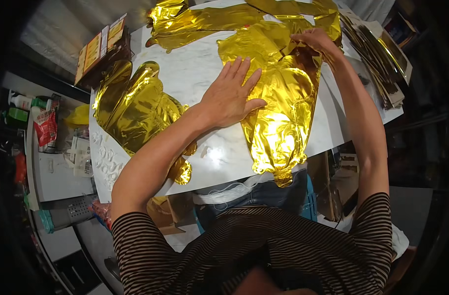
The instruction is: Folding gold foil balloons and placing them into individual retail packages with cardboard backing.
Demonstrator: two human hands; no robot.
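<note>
A flat, uninflated gold foil balloon [283, 115] lies in front of me, its narrow tail hanging over the table's near edge. My left hand [229, 93] rests palm down across its left side, fingers spread. At its upper right, my right hand [315, 42] pinches a fold of the foil between thumb and fingers; the exact grip is partly hidden. To the left lies another gold foil balloon [140, 113], partly behind my left forearm. More flat gold foil [200, 24] stretches along the far side of the white marbled table [214, 155].
Yellow-orange printed packs [99, 51] stand at the far left edge. A pile of flat sheets [374, 59] lies at the right edge. Small white pieces [106, 162] lie at the left corner. White string [234, 194] rests on my lap. A red bag [45, 125] sits on a side shelf.
</note>
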